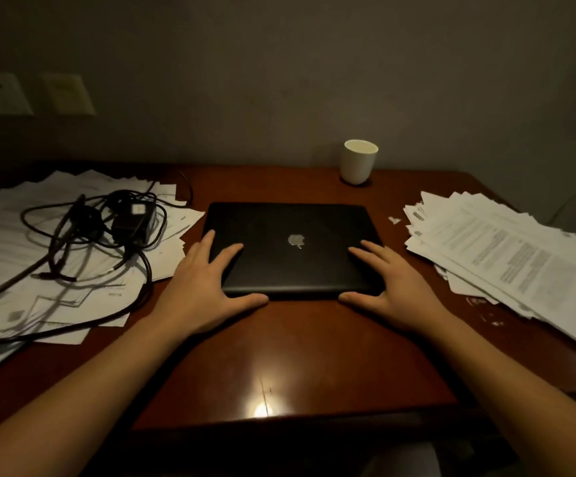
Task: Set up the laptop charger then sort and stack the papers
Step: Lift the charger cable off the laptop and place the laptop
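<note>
Head view: left hand (204,287), right hand (396,290) rest straight spread fingers (228,255) on matte laptop (293,266).

- Dim, warm indoor light from overhead, fading to dark at the corners.
- Bright glare spot on the glossy bench (297,342) near its front edge.
- Soft shadows from the tangled charger (131,220) across the left papers (4,235).
- Wide-angle bending at the edges; right papers (506,256) and wall plates (66,94) slightly blurred.
</note>
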`<state>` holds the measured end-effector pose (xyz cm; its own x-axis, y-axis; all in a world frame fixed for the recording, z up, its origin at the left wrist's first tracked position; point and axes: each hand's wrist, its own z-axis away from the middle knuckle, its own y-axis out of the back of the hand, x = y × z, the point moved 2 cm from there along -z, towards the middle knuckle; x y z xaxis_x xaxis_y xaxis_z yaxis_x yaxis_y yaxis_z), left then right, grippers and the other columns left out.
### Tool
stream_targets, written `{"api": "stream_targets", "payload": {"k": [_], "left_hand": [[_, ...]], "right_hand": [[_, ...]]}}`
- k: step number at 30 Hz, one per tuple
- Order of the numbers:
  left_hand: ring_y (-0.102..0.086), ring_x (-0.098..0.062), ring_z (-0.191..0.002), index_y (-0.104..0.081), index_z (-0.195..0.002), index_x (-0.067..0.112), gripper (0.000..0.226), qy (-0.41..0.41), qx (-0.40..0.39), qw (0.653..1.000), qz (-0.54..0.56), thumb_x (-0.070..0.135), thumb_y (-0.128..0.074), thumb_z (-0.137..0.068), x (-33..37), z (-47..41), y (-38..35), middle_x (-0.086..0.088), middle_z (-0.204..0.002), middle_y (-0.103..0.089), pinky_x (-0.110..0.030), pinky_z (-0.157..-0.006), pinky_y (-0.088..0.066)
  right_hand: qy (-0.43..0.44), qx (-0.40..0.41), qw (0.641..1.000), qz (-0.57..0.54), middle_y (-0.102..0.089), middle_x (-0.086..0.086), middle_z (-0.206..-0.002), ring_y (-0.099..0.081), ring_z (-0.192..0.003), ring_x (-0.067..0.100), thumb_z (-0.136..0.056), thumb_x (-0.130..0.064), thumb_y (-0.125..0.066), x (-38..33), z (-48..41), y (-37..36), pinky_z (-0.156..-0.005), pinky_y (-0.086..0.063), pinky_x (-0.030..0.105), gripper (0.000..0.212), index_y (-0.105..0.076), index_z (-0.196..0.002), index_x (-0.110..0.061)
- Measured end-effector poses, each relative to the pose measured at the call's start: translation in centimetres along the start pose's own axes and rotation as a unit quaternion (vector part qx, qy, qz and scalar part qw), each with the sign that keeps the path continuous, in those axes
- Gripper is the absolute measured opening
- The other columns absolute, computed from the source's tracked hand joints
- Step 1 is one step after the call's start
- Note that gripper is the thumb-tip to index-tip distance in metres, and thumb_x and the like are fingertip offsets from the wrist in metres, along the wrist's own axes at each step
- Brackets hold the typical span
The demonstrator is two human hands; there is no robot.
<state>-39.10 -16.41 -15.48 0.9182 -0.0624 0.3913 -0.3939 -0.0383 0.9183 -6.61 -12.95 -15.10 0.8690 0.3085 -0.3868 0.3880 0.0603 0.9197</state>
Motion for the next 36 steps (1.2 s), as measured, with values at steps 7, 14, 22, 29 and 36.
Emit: {"api": "stream_targets", "payload": {"k": [7,14,22,29,36], "left_hand": [[-0.006,-0.034,-0.153,-0.017,-0.157,0.040,0.118,0.015,0.016,0.998,-0.054,0.101,-0.034,-0.058,1.0,-0.2,-0.6,0.000,-0.168,-0.006,-0.051,-0.121,-0.018],[-0.016,-0.026,-0.153,-0.035,-0.154,0.031,0.108,-0.006,0.058,0.996,-0.074,0.094,-0.016,-0.069,1.1,-0.7,-0.6,0.003,-0.163,-0.028,-0.049,-0.119,-0.024],[0.002,-0.023,-0.155,-0.016,-0.159,0.036,0.114,-0.058,0.004,0.978,-0.199,0.099,-0.006,-0.064,3.1,-1.4,-0.7,0.002,-0.168,-0.010,-0.057,-0.123,-0.004],[-0.032,-0.021,-0.148,-0.037,-0.154,0.024,0.104,-0.142,-0.001,0.958,-0.249,0.087,-0.010,-0.076,4.4,-1.6,-0.4,-0.001,-0.158,-0.039,-0.043,-0.119,-0.026],[-0.037,-0.023,-0.146,-0.033,-0.155,0.017,0.100,-0.175,-0.009,0.942,-0.285,0.078,-0.001,-0.083,5.1,-1.2,-0.3,-0.005,-0.159,-0.038,-0.037,-0.116,-0.032]], "right_hand": [[0.017,-0.009,0.999,0.027,-0.012,-0.013,-0.167,-0.004,-0.155,0.025,-0.065,-0.097,-0.035,0.4,-0.7,-0.2,-0.123,-0.007,0.050,0.101,-0.018,-0.153,-0.051],[0.174,0.088,0.966,0.170,-0.028,0.003,-0.163,-0.010,-0.154,0.027,-0.090,-0.077,-0.037,-0.4,0.2,-0.8,-0.123,-0.010,0.055,0.072,-0.039,-0.151,-0.038],[0.240,0.093,0.945,0.200,-0.035,0.007,-0.160,-0.021,-0.152,0.030,-0.099,-0.065,-0.034,-0.8,1.5,-1.0,-0.120,-0.017,0.054,0.055,-0.051,-0.143,-0.038],[0.258,0.073,0.941,0.206,-0.031,0.004,-0.163,-0.015,-0.154,0.027,-0.101,-0.065,-0.033,-1.1,3.5,-0.7,-0.124,-0.010,0.051,0.053,-0.055,-0.141,-0.039],[0.292,0.111,0.920,0.237,-0.049,0.011,-0.149,-0.038,-0.143,0.032,-0.100,-0.055,-0.045,-2.1,4.4,-0.3,-0.120,-0.026,0.051,0.045,-0.063,-0.133,-0.030]]}}
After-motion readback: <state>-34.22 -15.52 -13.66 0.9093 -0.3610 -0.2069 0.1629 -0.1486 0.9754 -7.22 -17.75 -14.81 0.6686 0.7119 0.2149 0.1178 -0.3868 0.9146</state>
